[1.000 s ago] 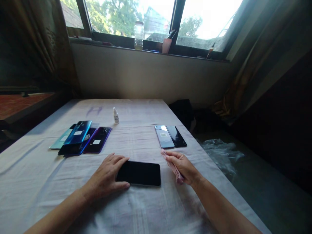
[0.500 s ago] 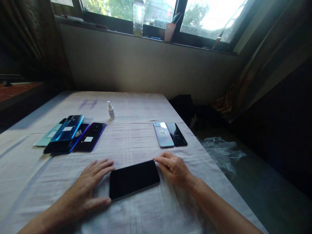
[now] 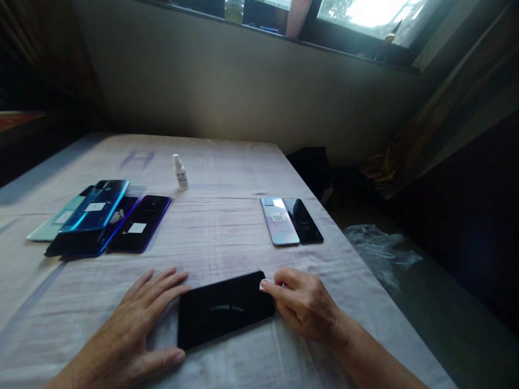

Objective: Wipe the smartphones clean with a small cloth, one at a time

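dim room, window (image 3: 365, 13) glare overexposed, wide-angle edge distortion

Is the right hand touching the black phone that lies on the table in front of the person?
Touching. In the head view the right hand has its fingertips pressed on the right end of the black phone.

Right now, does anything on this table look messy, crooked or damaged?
Only the phones at the left: they overlap in a loose, crooked pile, while the two phones at the right lie neatly side by side. The black phone between the hands sits slightly askew. No spill or breakage shows.
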### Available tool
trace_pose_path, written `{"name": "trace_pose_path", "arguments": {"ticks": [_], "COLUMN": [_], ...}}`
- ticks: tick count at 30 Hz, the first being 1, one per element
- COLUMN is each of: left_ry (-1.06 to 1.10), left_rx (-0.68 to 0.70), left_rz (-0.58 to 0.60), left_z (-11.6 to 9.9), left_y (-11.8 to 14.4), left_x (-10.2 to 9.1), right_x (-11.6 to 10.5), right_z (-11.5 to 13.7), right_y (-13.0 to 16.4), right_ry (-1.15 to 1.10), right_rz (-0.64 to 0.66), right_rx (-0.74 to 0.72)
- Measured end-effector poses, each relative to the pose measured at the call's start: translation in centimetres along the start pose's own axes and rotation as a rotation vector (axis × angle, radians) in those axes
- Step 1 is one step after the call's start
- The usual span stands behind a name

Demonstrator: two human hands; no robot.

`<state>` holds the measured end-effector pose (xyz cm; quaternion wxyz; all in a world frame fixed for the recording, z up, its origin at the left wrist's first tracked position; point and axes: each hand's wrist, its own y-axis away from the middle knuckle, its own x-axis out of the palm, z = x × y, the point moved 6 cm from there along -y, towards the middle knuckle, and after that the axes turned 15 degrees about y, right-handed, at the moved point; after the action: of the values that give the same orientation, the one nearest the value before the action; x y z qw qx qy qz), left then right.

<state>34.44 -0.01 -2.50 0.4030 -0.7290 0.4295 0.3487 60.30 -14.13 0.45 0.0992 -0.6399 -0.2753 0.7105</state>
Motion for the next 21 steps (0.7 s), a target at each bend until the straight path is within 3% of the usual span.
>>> {"name": "trace_pose_path", "arguments": {"ticks": [9,11,14,18,21], "left_ry": [0.026,0.026,0.030,0.104,0.056], "left_rx": [-0.048,-0.025,0.106,0.390,0.386], "left_rz": [0.057,0.006,-0.105,-0.065,-0.061], "left_z": [-0.4,-1.1,-4.0,-9.1,-9.7], "left_y": [-0.2,-0.4,-1.1,-2.3,-2.9], "left_x": [0.0,-0.5,-1.4,-1.2,-0.4], "right_x": [0.7,0.3,0.1,0.4,0.7], "right_z": [-0.4,-0.1,0.0,-0.2,-0.6], "right_y": [-0.5,-0.3,0.0,0.0,-0.1], "right_ry": [-0.005,-0.039,-0.071,-0.065,-0.028], "right_rz": [-0.002,-0.030,-0.037,-0.024,-0.024], "right_rx": [0.027,0.001,-0.005,0.020,0.048]}}
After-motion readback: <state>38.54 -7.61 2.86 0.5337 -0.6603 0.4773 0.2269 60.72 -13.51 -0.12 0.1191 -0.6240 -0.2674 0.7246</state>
